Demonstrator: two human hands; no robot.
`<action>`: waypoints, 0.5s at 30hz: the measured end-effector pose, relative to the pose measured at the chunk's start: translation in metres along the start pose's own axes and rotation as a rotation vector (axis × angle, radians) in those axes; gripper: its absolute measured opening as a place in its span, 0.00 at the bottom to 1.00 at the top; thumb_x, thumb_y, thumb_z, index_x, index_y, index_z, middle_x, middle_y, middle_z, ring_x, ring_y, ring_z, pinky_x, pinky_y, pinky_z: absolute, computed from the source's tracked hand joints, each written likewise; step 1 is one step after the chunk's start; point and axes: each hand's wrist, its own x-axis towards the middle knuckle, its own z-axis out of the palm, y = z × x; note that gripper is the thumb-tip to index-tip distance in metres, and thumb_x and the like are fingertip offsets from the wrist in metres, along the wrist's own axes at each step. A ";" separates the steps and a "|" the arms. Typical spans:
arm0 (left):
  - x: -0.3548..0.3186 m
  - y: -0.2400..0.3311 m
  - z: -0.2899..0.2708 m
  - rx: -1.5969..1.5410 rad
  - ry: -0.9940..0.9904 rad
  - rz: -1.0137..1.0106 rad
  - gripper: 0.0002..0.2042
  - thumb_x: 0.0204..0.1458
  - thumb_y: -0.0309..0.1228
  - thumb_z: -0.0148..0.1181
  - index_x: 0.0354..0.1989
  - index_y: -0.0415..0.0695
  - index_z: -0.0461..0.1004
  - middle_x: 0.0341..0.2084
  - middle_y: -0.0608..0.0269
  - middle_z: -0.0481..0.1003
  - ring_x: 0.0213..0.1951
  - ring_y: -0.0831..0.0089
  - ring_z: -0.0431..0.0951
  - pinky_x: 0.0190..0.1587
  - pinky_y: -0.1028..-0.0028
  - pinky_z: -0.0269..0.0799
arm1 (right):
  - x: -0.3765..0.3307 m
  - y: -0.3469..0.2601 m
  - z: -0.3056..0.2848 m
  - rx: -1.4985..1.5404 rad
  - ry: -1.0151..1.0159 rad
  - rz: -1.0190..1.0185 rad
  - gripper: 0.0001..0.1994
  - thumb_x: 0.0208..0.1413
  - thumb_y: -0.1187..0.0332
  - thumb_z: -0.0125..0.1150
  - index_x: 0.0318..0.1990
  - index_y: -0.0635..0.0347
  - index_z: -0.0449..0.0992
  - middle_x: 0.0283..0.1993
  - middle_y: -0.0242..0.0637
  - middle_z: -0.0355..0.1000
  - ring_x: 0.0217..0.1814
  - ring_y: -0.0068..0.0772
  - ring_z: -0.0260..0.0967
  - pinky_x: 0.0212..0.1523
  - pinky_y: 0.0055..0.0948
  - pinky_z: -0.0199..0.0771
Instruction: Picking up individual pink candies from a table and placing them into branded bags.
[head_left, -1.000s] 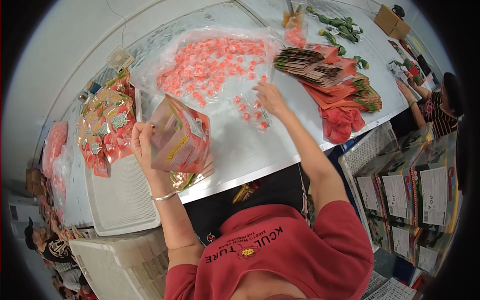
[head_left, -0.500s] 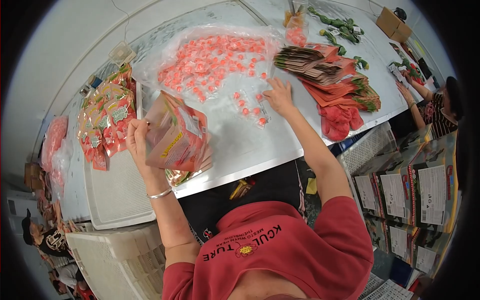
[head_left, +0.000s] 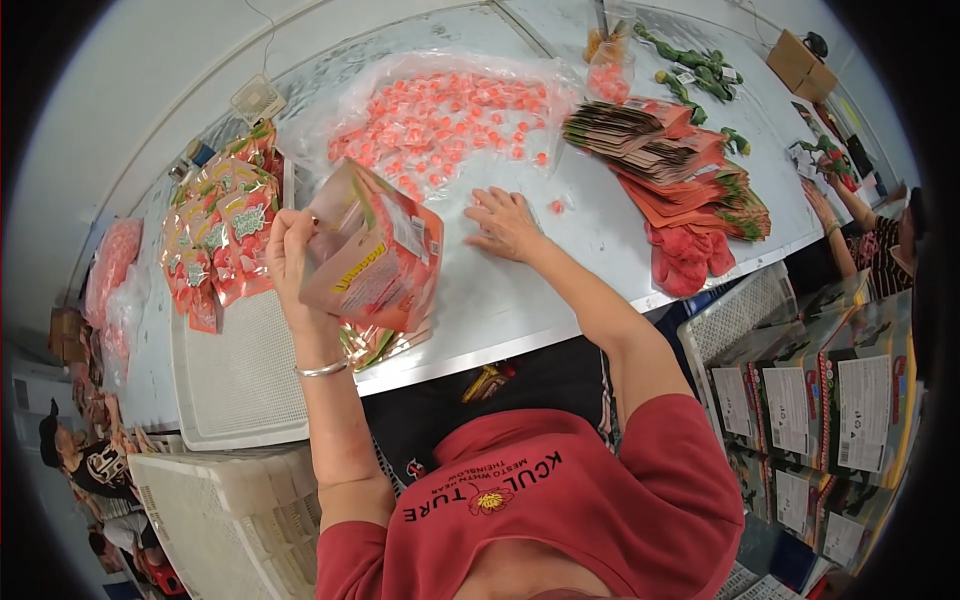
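Note:
My left hand [head_left: 293,255] pinches the rim of an orange-red printed pouch [head_left: 378,262], which is tilted with its mouth gaping. Below that pouch, more flat pouches [head_left: 372,342] lie at the table's front edge. My right hand [head_left: 507,226] rests palm down on the white table [head_left: 520,310], its fingers stretched out; anything beneath the palm is hidden. One small wrapped red candy [head_left: 556,206] lies just right of the fingers. Beyond both hands, a heap of such wrapped candies [head_left: 440,120] spreads on a clear plastic bag [head_left: 330,110].
Fanned stacks of pouches [head_left: 650,150] and a red cloth [head_left: 690,258] lie at the right. Plump pouches [head_left: 225,225] pile over a white tray [head_left: 245,385] at the left. Boxes [head_left: 815,390] stand lower right, stacked crates [head_left: 215,510] lower left. Co-workers sit at both sides.
My right hand has swept left across the table, and the loose candies that lay beside it no longer show, save one. The pouch stays in my left hand, shifted slightly right.

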 end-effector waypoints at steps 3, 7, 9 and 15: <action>0.003 0.003 0.010 -0.025 -0.036 -0.029 0.09 0.56 0.29 0.51 0.23 0.45 0.66 0.21 0.75 0.63 0.24 0.88 0.59 0.27 0.85 0.56 | -0.001 0.008 0.021 -0.062 0.005 0.069 0.14 0.47 0.54 0.60 0.37 0.50 0.74 0.46 0.35 0.69 0.47 0.41 0.65 0.39 0.36 0.68; 0.002 -0.008 0.040 0.105 -0.086 -0.062 0.09 0.56 0.30 0.50 0.24 0.44 0.66 0.20 0.75 0.63 0.25 0.87 0.59 0.27 0.83 0.57 | 0.012 0.037 0.021 0.005 0.278 0.276 0.08 0.52 0.60 0.58 0.31 0.54 0.73 0.29 0.30 0.68 0.28 0.30 0.66 0.26 0.25 0.66; 0.003 -0.028 0.053 0.184 -0.141 -0.022 0.08 0.56 0.29 0.49 0.24 0.43 0.66 0.20 0.74 0.62 0.25 0.86 0.59 0.27 0.82 0.58 | 0.031 0.042 -0.010 1.058 0.593 0.782 0.06 0.56 0.65 0.55 0.33 0.56 0.73 0.21 0.27 0.62 0.18 0.24 0.60 0.21 0.22 0.62; 0.013 -0.085 0.093 0.419 -0.313 -0.044 0.08 0.56 0.31 0.48 0.26 0.43 0.66 0.22 0.74 0.63 0.27 0.84 0.61 0.29 0.82 0.58 | 0.093 -0.041 -0.147 1.110 0.854 0.232 0.07 0.59 0.68 0.50 0.37 0.61 0.71 0.25 0.29 0.64 0.25 0.25 0.61 0.27 0.26 0.63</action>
